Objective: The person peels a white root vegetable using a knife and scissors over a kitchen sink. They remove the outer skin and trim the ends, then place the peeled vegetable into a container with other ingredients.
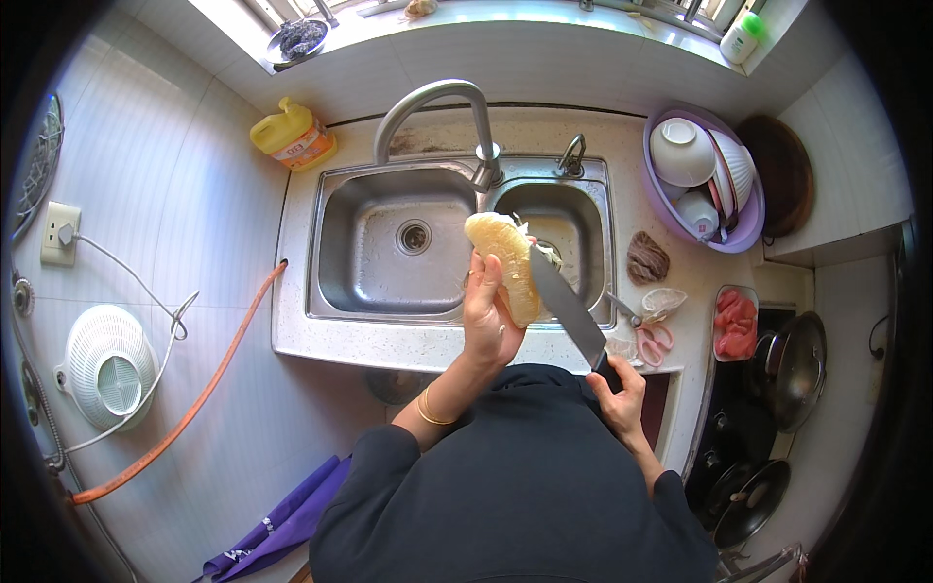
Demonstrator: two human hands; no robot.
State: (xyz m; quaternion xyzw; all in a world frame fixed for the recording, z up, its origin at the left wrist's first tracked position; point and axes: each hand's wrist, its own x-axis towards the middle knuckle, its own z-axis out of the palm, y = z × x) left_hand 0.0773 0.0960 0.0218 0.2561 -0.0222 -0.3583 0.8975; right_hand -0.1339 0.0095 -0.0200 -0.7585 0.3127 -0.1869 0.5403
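My left hand (486, 310) grips a thick, curved, pale-yellow piece of food (503, 259) from its left and lower side. Its kind I cannot tell for sure; white shreds cling to its upper right edge. My right hand (619, 397) is closed around the dark handle of a broad-bladed kitchen knife (572, 310). The blade slants up and left, its tip end at the food's right side; whether it touches is not clear. Both are held over the front of a steel double sink (313, 240). Pale scraps show in the smaller right basin (583, 226), partly hidden by food and blade.
A curved faucet (437, 91) arches over the sink. Right of it lie a brown cloth (648, 258), pink-handled scissors (654, 344) and a clear plastic bag (663, 303). Beyond are a purple basin (754, 218) of dishes and a tray of red meat (735, 321). A yellow jug (295, 138) stands back left.
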